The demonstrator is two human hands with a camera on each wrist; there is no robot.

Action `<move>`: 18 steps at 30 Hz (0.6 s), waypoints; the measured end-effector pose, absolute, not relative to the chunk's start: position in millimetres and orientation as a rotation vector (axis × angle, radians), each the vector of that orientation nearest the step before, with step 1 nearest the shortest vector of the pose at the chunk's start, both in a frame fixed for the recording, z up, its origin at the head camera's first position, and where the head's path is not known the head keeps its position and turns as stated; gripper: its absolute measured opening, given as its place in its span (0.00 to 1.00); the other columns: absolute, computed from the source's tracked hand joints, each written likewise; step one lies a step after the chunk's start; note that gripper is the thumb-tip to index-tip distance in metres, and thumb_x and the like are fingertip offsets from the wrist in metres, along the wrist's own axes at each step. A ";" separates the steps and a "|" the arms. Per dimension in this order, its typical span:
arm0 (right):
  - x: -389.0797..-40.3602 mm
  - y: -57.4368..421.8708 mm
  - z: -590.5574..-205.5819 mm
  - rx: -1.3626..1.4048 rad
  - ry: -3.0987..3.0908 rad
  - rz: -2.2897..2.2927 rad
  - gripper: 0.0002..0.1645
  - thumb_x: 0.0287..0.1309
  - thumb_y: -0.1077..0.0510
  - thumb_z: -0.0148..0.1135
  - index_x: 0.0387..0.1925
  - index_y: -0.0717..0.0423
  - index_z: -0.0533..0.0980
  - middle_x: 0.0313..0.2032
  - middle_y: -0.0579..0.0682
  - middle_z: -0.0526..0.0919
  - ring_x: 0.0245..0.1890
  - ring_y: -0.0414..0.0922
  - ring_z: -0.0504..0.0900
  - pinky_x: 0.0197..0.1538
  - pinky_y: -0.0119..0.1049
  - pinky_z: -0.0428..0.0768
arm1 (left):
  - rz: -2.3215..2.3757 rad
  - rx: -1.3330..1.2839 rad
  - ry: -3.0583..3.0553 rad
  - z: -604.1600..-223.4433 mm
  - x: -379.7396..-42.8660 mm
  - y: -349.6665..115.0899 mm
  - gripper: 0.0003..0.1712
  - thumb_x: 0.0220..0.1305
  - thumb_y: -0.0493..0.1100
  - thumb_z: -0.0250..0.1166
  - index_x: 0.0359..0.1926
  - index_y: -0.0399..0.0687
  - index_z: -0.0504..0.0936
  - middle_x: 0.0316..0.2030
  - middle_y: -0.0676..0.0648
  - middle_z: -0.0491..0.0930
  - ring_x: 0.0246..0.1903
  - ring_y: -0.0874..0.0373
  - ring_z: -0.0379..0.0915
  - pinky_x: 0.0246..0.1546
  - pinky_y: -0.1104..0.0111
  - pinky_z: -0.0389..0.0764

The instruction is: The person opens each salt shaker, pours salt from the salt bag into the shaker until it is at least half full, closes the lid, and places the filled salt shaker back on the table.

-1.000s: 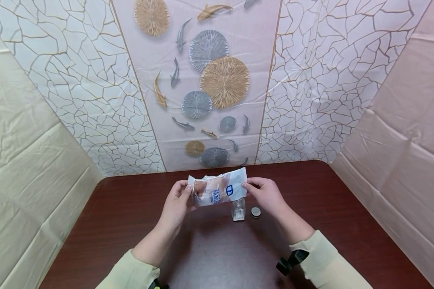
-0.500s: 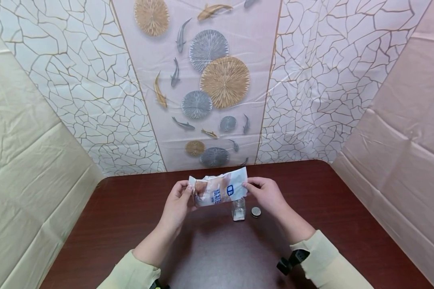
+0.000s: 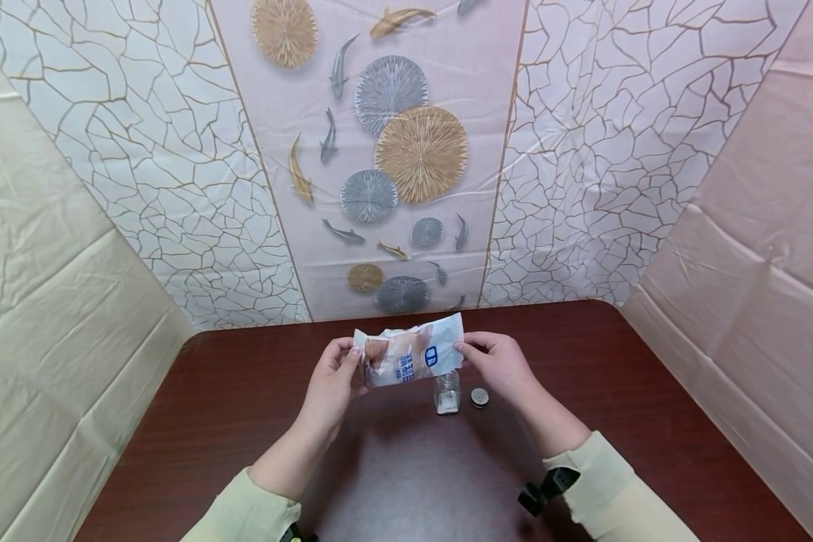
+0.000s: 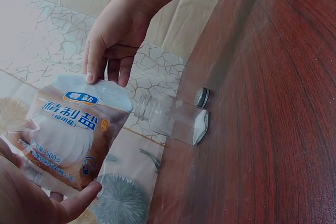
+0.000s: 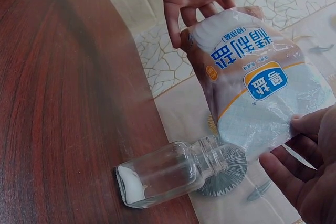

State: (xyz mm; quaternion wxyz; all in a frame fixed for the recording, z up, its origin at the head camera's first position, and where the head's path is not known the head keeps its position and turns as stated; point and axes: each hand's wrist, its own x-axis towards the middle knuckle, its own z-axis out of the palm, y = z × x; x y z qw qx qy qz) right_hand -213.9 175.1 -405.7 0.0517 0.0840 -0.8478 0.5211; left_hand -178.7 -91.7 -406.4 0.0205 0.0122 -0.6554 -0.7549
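Observation:
A salt bag (image 3: 406, 355), white, brown and blue with printed lettering, is held tilted in the air between both hands. My left hand (image 3: 332, 380) grips its lower end, thumb on the front. At the other end my right hand (image 3: 503, 366) pinches the pale top edge between thumb and fingers. One corner of the bag is over the mouth of a clear glass jar (image 5: 163, 172), which stands upright on the table with a little white salt (image 5: 132, 184) at its bottom. Beside the jar lies a round metal lid (image 3: 479, 397) with small holes.
The dark red-brown table (image 3: 244, 421) reaches back to a patterned cloth wall (image 3: 393, 226). Beige cloth hangs on the left (image 3: 47, 301) and right sides. A black wrist device (image 3: 547, 489) sits on the right sleeve.
Almost nothing differs; the bag shifted very slightly to the right early on. Both hands keep their hold, and the jar and lid stay in place.

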 end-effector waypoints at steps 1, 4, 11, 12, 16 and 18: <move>-213.9 175.0 -405.7 0.255 -2.581 1.581 0.14 0.65 0.58 0.64 0.48 0.62 0.83 0.40 0.56 0.87 0.32 0.45 0.86 0.44 0.50 0.82 | -2.344 0.038 -2.032 -406.3 -178.7 -91.7 0.12 0.77 0.42 0.51 0.54 0.41 0.71 0.47 0.43 0.77 0.43 0.54 0.76 0.43 0.51 0.82; -214.0 174.9 -406.1 0.255 -2.580 1.577 0.13 0.65 0.58 0.64 0.47 0.62 0.83 0.39 0.56 0.87 0.32 0.45 0.86 0.42 0.45 0.83 | -2.345 0.043 -2.034 -406.0 -178.7 -91.7 0.12 0.77 0.42 0.51 0.54 0.41 0.71 0.46 0.43 0.76 0.42 0.54 0.76 0.43 0.52 0.82; -214.1 174.7 -406.6 0.239 -2.579 1.580 0.13 0.65 0.58 0.64 0.47 0.61 0.83 0.39 0.56 0.87 0.33 0.45 0.86 0.41 0.43 0.83 | -2.338 0.042 -2.040 -404.6 -178.8 -91.7 0.12 0.77 0.42 0.51 0.54 0.41 0.71 0.47 0.42 0.77 0.43 0.53 0.76 0.42 0.53 0.82; -214.0 174.8 -406.5 0.240 -2.582 1.578 0.13 0.65 0.58 0.64 0.47 0.61 0.83 0.39 0.55 0.87 0.33 0.45 0.86 0.42 0.44 0.83 | -2.335 0.041 -2.042 -404.5 -178.8 -91.8 0.12 0.77 0.42 0.51 0.54 0.40 0.71 0.47 0.42 0.77 0.43 0.52 0.75 0.42 0.53 0.82; -214.0 175.0 -406.1 0.233 -2.578 1.594 0.14 0.65 0.58 0.64 0.48 0.61 0.83 0.40 0.56 0.87 0.33 0.46 0.86 0.43 0.48 0.83 | -2.339 0.046 -2.040 -403.2 -179.2 -91.8 0.12 0.77 0.42 0.50 0.55 0.40 0.72 0.48 0.41 0.77 0.46 0.50 0.75 0.44 0.51 0.81; -214.2 175.0 -406.2 0.235 -2.577 1.593 0.14 0.65 0.58 0.64 0.48 0.61 0.83 0.40 0.56 0.87 0.33 0.46 0.86 0.43 0.48 0.83 | -2.335 0.049 -2.044 -402.5 -179.2 -91.6 0.12 0.77 0.42 0.50 0.55 0.40 0.72 0.48 0.41 0.76 0.46 0.49 0.74 0.44 0.51 0.81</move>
